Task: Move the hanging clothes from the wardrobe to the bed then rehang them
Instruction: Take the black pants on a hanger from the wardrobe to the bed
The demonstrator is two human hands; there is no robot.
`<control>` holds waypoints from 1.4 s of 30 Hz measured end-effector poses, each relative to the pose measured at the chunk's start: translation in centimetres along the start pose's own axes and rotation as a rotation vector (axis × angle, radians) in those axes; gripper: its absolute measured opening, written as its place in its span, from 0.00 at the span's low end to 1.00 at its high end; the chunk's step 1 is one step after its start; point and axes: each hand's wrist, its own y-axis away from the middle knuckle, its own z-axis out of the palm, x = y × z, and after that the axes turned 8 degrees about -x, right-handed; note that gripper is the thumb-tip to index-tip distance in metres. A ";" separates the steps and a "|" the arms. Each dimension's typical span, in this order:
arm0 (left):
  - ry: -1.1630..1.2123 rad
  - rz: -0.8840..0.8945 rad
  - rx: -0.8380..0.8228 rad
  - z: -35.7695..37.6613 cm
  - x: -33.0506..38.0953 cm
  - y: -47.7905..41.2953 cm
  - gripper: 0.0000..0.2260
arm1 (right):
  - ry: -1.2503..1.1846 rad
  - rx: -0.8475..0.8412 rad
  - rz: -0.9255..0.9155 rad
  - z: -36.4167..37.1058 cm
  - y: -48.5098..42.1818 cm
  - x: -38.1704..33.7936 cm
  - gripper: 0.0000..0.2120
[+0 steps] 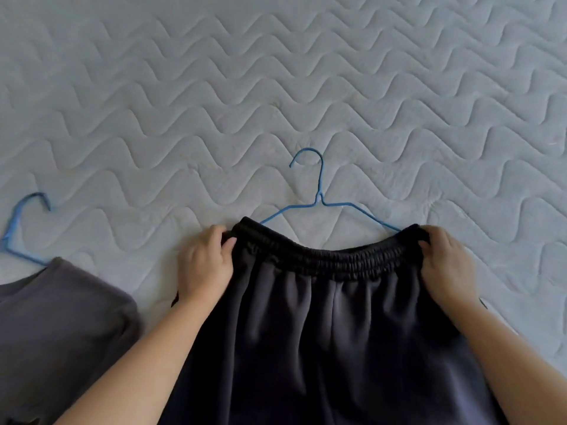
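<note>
Gripping entry, item one: dark garment with a gathered elastic waistband, laid flat on the bed. The waistband is stretched between the two hands, and the cloth runs back toward the person between the forearms.

Left hand: fingers and thumb curled round the left end of the waistband, clamped on the cloth.

Right hand: fingers curled over the right end of the waistband, clamped on it in the same way.

Blue wire hanger: lying on the bed just beyond the hands and midway between them, hook pointing away from the person. Both sloping arms run down to the far edge of the waistband and vanish there, the right one just beside the right hand's fingertips. Whether the hidden part sits inside the garment or beneath it cannot be told.

Second blue hanger: on the bed, well out to the left of the left hand, its lower part covered by the grey garment.

Grey garment: flat on the bed beside the left forearm, apart from the dark garment, cut off by the lower left edge of the view.

Bed: pale quilted cover with wavy stitching, lying under every item.
</note>
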 end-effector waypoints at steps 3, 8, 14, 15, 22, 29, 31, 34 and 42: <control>0.066 -0.011 0.022 0.2 -0.2 -0.2 0.18 | -0.022 0.032 -0.016 0.8 -0.1 0.6 0.21; 0.046 -0.034 -0.040 -0.3 0.3 0.3 0.18 | -0.062 -0.017 -0.016 0.4 -0.1 0.7 0.15; -0.027 -0.233 -0.361 -5.2 1.3 3.8 0.21 | -0.213 -0.305 0.060 -4.4 4.2 0.4 0.24; 0.008 -0.241 -0.336 -6.4 1.5 5.3 0.22 | -0.212 -0.324 0.079 -5.3 5.8 0.5 0.24; 0.371 -0.342 -0.326 -14.3 5.2 20.5 0.15 | -0.283 -0.248 0.183 -10.5 21.0 1.1 0.15; 0.541 -0.537 -0.628 -18.4 7.4 32.5 0.10 | -0.427 -0.343 0.339 -11.6 33.3 0.8 0.12; 0.525 -0.569 -0.665 -19.8 7.2 35.5 0.10 | -0.459 -0.394 0.381 -12.1 35.9 1.0 0.11; 0.509 -0.627 -0.663 -21.8 6.0 39.7 0.05 | -0.465 -0.487 0.438 -13.2 39.4 1.9 0.11; 0.782 -0.839 -0.512 -24.7 2.8 51.2 0.13 | -0.411 -0.608 0.307 -17.2 46.4 2.8 0.09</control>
